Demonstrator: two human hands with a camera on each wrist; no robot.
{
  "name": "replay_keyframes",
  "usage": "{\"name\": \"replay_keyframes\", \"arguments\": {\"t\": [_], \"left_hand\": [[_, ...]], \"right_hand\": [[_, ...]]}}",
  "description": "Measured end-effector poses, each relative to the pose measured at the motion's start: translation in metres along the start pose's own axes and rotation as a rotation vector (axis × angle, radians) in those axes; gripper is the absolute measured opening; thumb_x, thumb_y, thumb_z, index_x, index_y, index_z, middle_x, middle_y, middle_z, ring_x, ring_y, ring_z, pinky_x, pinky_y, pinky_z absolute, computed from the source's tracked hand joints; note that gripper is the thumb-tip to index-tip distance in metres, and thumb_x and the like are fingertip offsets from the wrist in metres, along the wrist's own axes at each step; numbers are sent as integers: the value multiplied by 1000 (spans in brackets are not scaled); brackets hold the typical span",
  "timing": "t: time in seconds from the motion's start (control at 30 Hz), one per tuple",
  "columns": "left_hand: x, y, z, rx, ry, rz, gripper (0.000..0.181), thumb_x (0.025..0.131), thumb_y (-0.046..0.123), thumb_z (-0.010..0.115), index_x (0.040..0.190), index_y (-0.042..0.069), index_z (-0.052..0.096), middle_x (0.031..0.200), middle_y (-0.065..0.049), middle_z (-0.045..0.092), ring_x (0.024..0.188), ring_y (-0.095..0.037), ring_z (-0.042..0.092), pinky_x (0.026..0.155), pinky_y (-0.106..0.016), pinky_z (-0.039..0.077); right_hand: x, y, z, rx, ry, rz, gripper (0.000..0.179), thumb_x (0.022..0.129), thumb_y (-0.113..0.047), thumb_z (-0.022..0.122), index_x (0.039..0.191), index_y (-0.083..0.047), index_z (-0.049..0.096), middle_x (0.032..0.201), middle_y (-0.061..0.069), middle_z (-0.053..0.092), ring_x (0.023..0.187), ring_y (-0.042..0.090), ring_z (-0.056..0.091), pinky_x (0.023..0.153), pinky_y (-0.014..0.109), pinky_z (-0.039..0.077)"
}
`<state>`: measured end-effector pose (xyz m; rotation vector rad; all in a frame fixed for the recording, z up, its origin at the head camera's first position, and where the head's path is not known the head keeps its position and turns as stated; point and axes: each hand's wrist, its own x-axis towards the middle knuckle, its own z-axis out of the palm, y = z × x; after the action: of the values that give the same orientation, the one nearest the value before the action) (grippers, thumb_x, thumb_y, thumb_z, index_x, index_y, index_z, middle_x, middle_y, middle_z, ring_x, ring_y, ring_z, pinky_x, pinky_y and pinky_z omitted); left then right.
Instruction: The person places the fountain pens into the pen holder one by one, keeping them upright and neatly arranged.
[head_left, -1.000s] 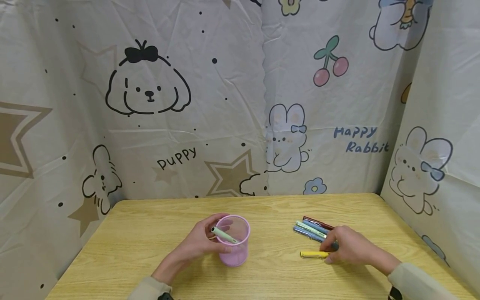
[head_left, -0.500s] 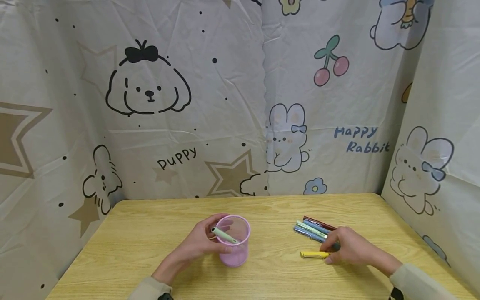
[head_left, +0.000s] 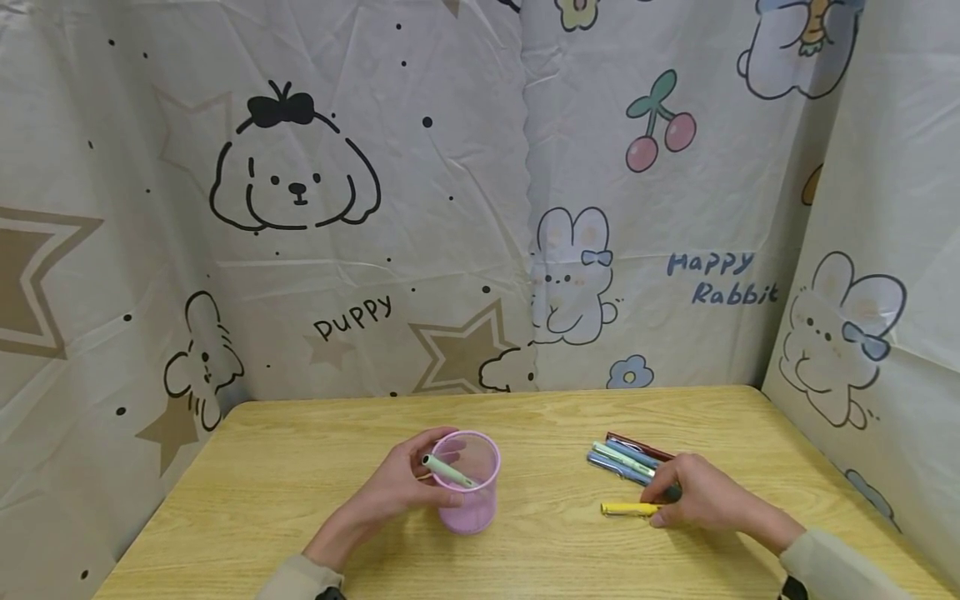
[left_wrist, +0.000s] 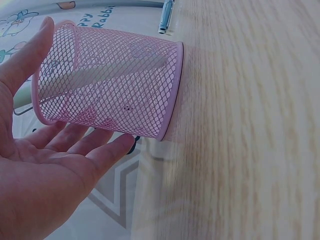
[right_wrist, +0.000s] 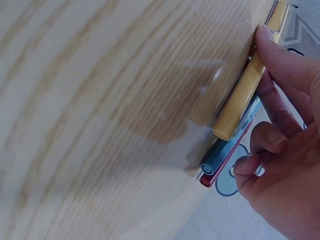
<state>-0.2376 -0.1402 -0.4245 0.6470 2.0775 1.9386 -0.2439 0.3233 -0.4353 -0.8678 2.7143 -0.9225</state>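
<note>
Right hand (head_left: 703,493) pinches the slim yellow pen (head_left: 619,508) at the wood-grain desk (head_left: 547,567), apparently the pick-up step; left hand (head_left: 397,482) clasps the pink cylindrical mesh cup (head_left: 468,515) between thumb and fingers. Next calls for lifting.

Mesh cup (head_left: 472,510), smooth yellow pen (head_left: 627,508), wood-grained table (head_left: 555,554)

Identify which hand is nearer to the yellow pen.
Right. The right hand pinches the yellow pen; the left hand is farther off, to the pen's left, holding the pink mesh cup.
</note>
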Motion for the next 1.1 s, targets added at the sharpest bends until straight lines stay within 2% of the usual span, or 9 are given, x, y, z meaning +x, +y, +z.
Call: {"name": "replay_keyframes", "arguments": {"t": [0.3,0.67,0.93,1.1], "left_hand": [[0,-1,-1,-4,-2,3,90,80,-2,89,156,-5,41,150,-28,52,139,-47,49,109,-42,50],[0,-2,0,-1,-1,1,88,81,0,89,156,-4,42,150,-29,52,138,-46,50,108,-42,51],[2,-3,-1,14,2,-11,89,81,3,91,156,-3,43,149,-28,53,136,-44,53,105,-37,53],[1,-2,0,8,2,-1,88,81,1,90,155,-3,43,149,-29,52,136,-45,53,106,-40,52]], "right_hand": [[0,1,2,20,10,0,13,80,-22,92,91,-21,85,91,-14,72,84,6,63,74,27,53],[-1,-3,2,-15,15,41,14,79,-20,93,88,-24,83,88,-16,72,83,5,61,74,27,52],[-2,-4,3,-27,23,56,15,79,-20,93,87,-25,82,88,-17,71,83,4,59,74,27,51],[-1,-5,3,-26,26,56,16,79,-20,93,88,-25,82,89,-17,72,85,4,61,76,27,51]]}}
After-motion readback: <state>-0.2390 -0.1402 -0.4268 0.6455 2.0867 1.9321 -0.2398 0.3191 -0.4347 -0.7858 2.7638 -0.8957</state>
